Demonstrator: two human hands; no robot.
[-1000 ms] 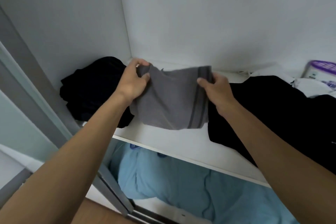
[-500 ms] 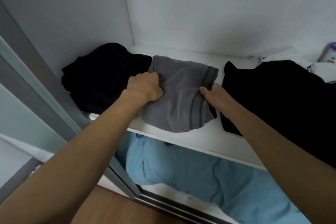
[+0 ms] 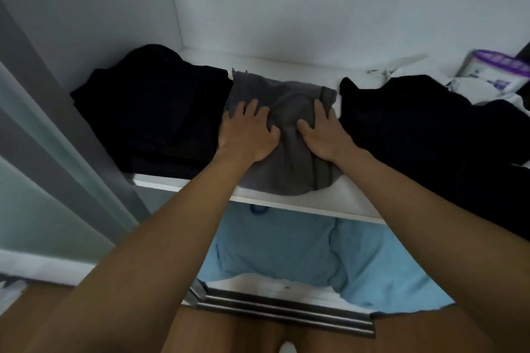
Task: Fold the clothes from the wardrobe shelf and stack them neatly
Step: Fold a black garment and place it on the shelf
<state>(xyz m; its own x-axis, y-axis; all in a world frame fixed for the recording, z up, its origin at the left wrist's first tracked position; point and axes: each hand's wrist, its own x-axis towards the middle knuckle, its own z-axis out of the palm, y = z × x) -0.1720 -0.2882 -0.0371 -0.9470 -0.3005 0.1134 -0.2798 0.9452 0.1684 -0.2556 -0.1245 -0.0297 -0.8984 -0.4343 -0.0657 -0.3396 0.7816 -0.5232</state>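
Right, head view: left hand [image 3: 248,132] and right hand [image 3: 324,130] both lie flat on the grey garment [image 3: 289,160], fingers straight and spread, gripping nothing. The garment sits on the shelf [image 3: 352,205] between a black pile [image 3: 155,112] and a loose black garment [image 3: 415,129], its front edge overhanging the lip. Looks like the smoothing step of a fold. Next move probably needs a grip on both edges to stack it.
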